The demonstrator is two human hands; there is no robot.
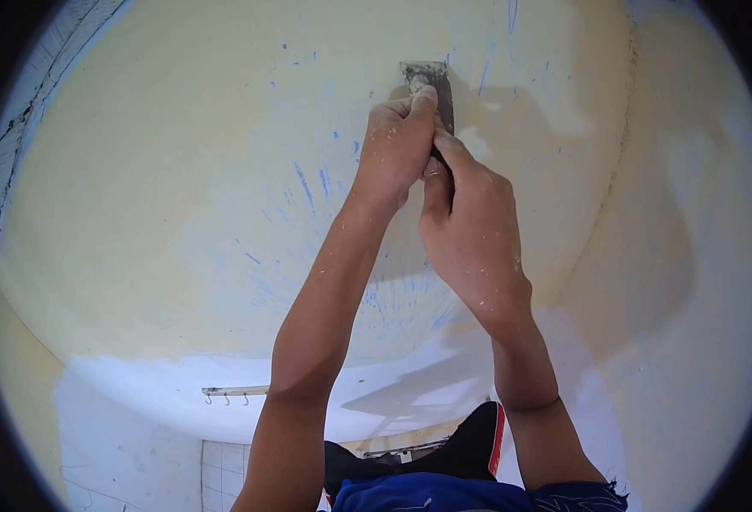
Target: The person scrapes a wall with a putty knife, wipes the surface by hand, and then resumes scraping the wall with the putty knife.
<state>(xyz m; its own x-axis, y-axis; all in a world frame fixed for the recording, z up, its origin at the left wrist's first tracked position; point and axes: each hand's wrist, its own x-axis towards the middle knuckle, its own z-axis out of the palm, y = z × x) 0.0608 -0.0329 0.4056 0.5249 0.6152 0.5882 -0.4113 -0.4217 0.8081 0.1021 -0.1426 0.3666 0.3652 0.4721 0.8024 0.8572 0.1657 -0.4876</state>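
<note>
Both of my hands are on one scraper [445, 102], whose wide, worn metal blade points away from me against the yellowish wall [180, 154]. My left hand [397, 141] is farther forward, closed around the tool just behind the blade, with its thumb laid along it. Behind it, my right hand [478, 222] is closed around the dark handle. White dust and flecks cling to the fingers and forearms. Around the scraper, the wall shows pale scraped patches and several blue streaks and specks.
A hook rail [238, 391] with several hooks is fixed on the white lower wall, left of my left forearm. A cracked seam [625, 128] runs down the right side. White tiles [222, 469] show at the lower left. My black trousers with red trim are below.
</note>
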